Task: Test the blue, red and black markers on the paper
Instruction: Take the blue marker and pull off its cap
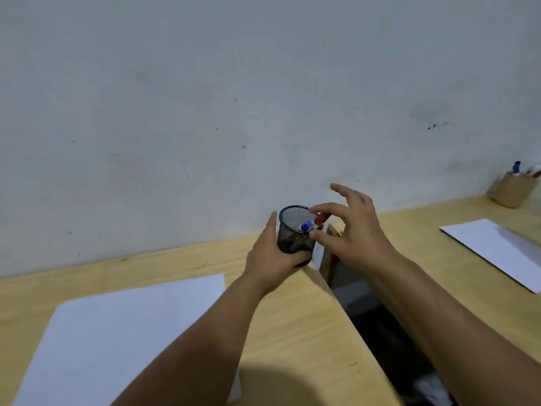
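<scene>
A black mesh pen cup (294, 230) stands at the far right corner of the wooden desk (292, 332), against the wall. My left hand (270, 256) is wrapped around its lower part. A blue-capped marker (306, 226) and a red-capped marker (319, 218) stick out at the cup's right rim. My right hand (348, 230) hovers there, thumb and forefinger on either side of the marker tops, other fingers spread. Whether it grips a marker is unclear. A black marker is not visible. A white sheet of paper (123, 338) lies on the desk at lower left.
A gap (366, 312) separates this desk from a second wooden desk (439, 259) on the right, which bears another white sheet (491, 247) and a tan cup of pens (512, 190) at the far right. A grey wall rises right behind both desks.
</scene>
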